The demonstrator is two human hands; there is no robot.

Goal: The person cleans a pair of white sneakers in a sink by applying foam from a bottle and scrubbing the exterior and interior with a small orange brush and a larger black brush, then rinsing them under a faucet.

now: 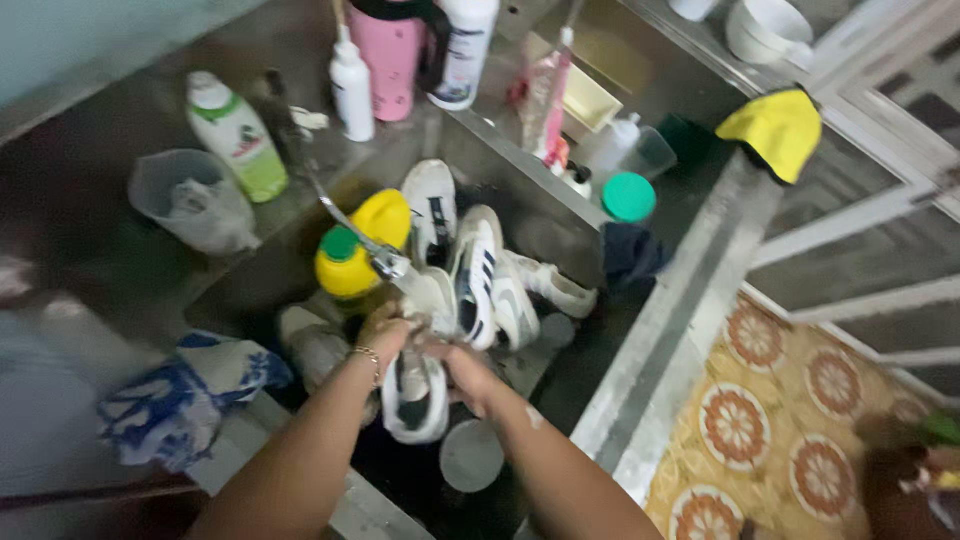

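I look down into a dark metal sink [590,410] filled with several white sneakers [480,275]. Both my hands meet over one white shoe [415,400] held upside-down-ish under the chrome tap [385,262]. My left hand [385,335], with a thin bracelet at the wrist, grips the shoe's upper end. My right hand [470,375] holds its side from the right. A yellow bottle with a green cap [355,255] lies in the sink just behind the tap.
On the counter stand a green-and-white bottle [235,130], a clear plastic jug [190,205], a small white bottle [352,90] and a pink container [388,55]. A blue-and-white cloth [185,395] lies at left, a yellow cloth [775,130] at right. Patterned floor tiles [780,420] lie beyond the rim.
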